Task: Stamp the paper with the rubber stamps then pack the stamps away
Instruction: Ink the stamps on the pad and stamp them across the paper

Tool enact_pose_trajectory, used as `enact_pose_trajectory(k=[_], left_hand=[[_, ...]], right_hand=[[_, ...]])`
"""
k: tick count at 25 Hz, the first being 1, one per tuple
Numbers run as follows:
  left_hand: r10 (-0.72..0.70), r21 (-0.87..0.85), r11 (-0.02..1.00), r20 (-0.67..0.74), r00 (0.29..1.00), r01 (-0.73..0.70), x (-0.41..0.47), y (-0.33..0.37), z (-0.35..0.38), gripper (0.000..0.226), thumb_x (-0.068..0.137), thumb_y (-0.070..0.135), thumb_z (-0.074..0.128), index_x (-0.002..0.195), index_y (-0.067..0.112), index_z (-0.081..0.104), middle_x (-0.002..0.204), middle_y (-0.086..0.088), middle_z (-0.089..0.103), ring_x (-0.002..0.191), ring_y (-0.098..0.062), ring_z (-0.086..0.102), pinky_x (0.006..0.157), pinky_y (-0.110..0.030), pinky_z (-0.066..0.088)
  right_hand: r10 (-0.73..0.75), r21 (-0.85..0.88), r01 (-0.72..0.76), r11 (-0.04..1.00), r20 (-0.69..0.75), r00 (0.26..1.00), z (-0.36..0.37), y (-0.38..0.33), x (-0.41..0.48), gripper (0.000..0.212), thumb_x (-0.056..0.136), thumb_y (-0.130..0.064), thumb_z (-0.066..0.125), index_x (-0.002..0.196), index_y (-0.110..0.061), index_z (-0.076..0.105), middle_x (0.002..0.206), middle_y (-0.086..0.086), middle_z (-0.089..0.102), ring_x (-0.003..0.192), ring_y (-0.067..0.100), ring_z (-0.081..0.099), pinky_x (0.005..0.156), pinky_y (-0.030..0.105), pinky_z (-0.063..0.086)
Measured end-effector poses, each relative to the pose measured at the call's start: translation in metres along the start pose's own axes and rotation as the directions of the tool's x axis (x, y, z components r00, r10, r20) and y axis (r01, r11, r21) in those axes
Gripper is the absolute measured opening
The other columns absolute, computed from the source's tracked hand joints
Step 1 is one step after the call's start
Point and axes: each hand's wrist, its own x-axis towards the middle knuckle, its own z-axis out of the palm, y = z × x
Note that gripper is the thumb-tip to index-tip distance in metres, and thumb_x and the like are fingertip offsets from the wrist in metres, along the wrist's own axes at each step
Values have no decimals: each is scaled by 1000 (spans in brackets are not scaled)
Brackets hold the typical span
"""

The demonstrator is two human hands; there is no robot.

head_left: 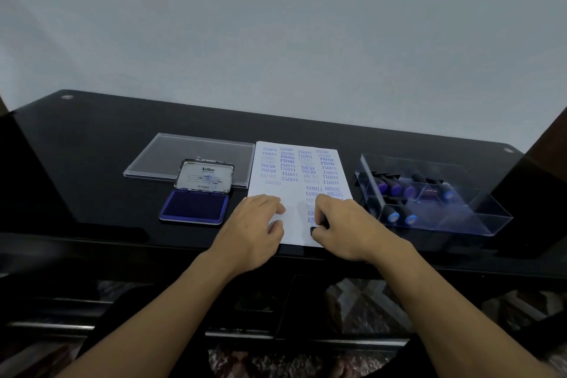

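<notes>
Right hand [343, 224] grips a small black rubber stamp [313, 230] on the white printed paper sheet [294, 190]; open left hand [257, 224] steadies the sheet at nine o'clock. Clear plastic box [478, 221]: two o'clock, nearer the right.

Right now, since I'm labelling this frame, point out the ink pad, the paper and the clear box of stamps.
ink pad [194, 205], head view, middle of its blue inked surface
paper [294, 193], head view, bare white patch mid-sheet
clear box [457, 210], head view, bare floor of its empty near compartment
</notes>
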Motion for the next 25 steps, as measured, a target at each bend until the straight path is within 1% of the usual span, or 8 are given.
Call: enact_pose_trajectory(k=[7, 11, 14, 16, 18, 21, 23, 25], left_hand=[[-21, -1, 1000, 23, 1000, 21, 1, 0, 0, 27, 94, 23, 48, 119, 22, 57, 133, 11, 52, 126, -4, 36, 97, -15, 23], [-86, -45, 995, 70, 994, 90, 7, 2, -5, 30, 95, 25, 46, 123, 23, 56, 133, 14, 50, 126, -3, 36, 97, -17, 25], [-139, -113, 983, 41, 989, 143, 14, 7, -16, 29, 95, 27, 46, 123, 27, 56, 132, 17, 50, 125, -3, 38, 100, -22, 32], [-136, -138, 981, 8, 991, 136, 18, 11, -23, 28, 96, 27, 47, 122, 27, 56, 129, 18, 51, 122, -1, 40, 98, -21, 31], [-131, -142, 981, -5, 991, 129, 21, 16, -29, 28, 96, 27, 47, 122, 27, 57, 128, 18, 51, 117, 2, 38, 96, -20, 29], [-126, -136, 983, -11, 992, 124, 26, 22, -30, 27, 96, 27, 47, 121, 28, 57, 131, 17, 51, 121, -1, 40, 96, -20, 29], [-118, -127, 985, 3, 993, 117, 30, 26, -28, 28, 96, 28, 46, 122, 28, 57, 132, 17, 51, 125, -3, 40, 97, -20, 29], [-99, -130, 986, 22, 995, 101, 36, 33, -25, 29, 96, 29, 45, 122, 28, 56, 132, 16, 51, 126, -4, 40, 99, -22, 31]], right_hand=[[13, -16, -13, 1000, 2, 1000, 1, 0, -3, 11, 88, -29, 53, 84, -26, 43, 84, -4, 60, 77, 20, 57, 67, 39, 50], [22, 6, -23, 1000, 83, 996, -17, -1, 5, 9, 91, -31, 55, 85, -27, 51, 91, -3, 63, 80, 17, 58, 69, 35, 50], [42, 111, -37, 993, -44, 998, -43, 0, 12, 12, 94, -27, 55, 81, -24, 55, 92, -2, 64, 75, 16, 60, 63, 31, 49], [45, 133, -27, 991, -130, 990, -59, -1, 14, 16, 95, -26, 54, 80, -21, 55, 88, -2, 65, 70, 15, 57, 59, 28, 44], [29, 103, -14, 995, -144, 989, -65, -1, 14, 18, 96, -25, 52, 80, -18, 56, 86, -2, 65, 69, 15, 55, 56, 26, 41], [23, 79, -12, 997, -139, 990, -65, 4, 14, 13, 96, -24, 51, 85, -19, 57, 91, -3, 66, 75, 17, 60, 58, 27, 44], [37, 95, -23, 995, -151, 988, -67, 10, 12, 7, 95, -24, 53, 90, -20, 56, 93, -3, 65, 68, 15, 59, 56, 26, 42], [66, 118, -46, 992, -174, 983, -72, 18, 7, 6, 94, -24, 57, 95, -19, 53, 87, -1, 64, 61, 15, 55, 54, 26, 42]])
